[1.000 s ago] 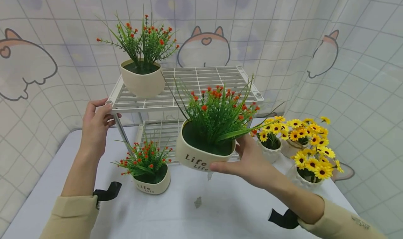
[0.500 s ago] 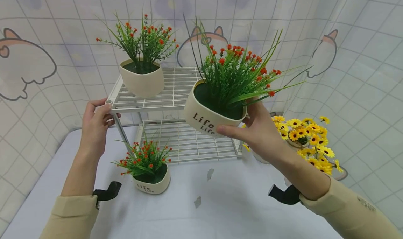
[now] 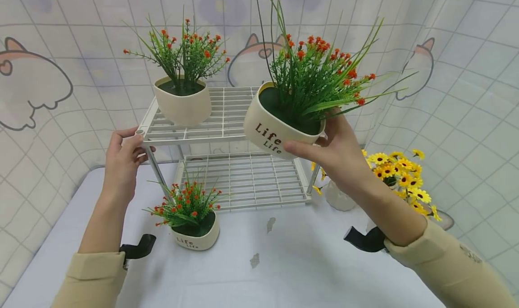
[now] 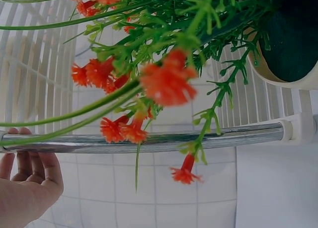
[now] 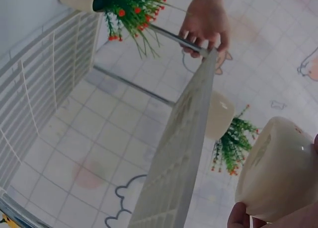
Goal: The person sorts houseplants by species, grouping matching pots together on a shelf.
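Note:
In the head view my right hand point(image 3: 342, 157) holds a cream "Life" flowerpot point(image 3: 263, 127) with red flowers and grass, thumb on its front. The pot tilts down to the right, in front of and above the right part of the white wire shelf rack point(image 3: 233, 114). Its underside faces the right wrist view, where the raised flowerpot point(image 5: 280, 173) is beside the top shelf. My left hand point(image 3: 121, 163) grips the rack's front left corner, fingers around the metal post point(image 4: 228, 137) in the left wrist view. Another cream flowerpot point(image 3: 182, 105) stands at the top shelf's left.
A third red-flowered pot point(image 3: 200, 240) stands on the white tablecloth point(image 3: 300, 254) before the rack's left side. Yellow sunflowers point(image 3: 405, 177) in white pots are at the right, partly behind my right arm. The rack's lower wire shelf point(image 3: 243, 181) lies beneath. A tiled-print curtain hangs behind.
My right hand has lifted the red-flowered pot up and slightly right, from before the rack to above the top shelf's front edge. The left hand stays on the rack corner.

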A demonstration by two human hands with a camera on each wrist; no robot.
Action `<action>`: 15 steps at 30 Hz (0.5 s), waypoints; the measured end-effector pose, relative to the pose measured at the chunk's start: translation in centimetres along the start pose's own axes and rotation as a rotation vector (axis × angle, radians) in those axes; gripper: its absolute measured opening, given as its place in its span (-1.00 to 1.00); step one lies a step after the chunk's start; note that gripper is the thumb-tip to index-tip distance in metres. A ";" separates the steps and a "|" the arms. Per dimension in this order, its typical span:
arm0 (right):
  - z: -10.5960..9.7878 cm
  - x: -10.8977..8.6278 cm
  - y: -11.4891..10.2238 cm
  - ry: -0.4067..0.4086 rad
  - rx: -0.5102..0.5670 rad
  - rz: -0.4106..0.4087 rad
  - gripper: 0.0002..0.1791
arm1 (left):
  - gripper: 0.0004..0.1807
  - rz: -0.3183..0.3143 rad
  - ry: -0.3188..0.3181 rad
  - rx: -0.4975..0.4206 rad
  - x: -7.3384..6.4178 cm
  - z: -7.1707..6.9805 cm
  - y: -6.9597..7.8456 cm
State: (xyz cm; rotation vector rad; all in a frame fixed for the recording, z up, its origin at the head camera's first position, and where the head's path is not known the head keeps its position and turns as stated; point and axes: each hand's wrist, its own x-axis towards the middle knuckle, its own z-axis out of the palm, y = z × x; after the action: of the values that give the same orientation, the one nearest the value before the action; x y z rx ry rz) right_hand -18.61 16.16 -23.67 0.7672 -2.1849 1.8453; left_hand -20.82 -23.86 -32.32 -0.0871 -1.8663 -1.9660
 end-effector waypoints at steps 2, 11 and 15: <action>0.0 0.5 -0.1 0.013 -0.027 0.004 -0.08 | -0.79 -0.004 0.000 -0.009 0.0 0.0 0.0; 1.0 3.5 0.7 0.039 -0.001 0.123 -0.06 | -0.79 -0.023 0.009 -0.037 0.2 0.0 -0.1; 1.5 4.9 1.1 0.054 -0.067 0.131 -0.03 | -0.79 -0.030 0.012 -0.037 0.2 0.0 -0.1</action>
State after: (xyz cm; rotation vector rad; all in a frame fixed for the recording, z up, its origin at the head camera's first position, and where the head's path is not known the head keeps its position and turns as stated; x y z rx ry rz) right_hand -23.02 13.48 -22.79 0.5676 -2.2997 1.8172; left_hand -21.04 -23.90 -32.32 -0.0590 -1.8339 -2.0170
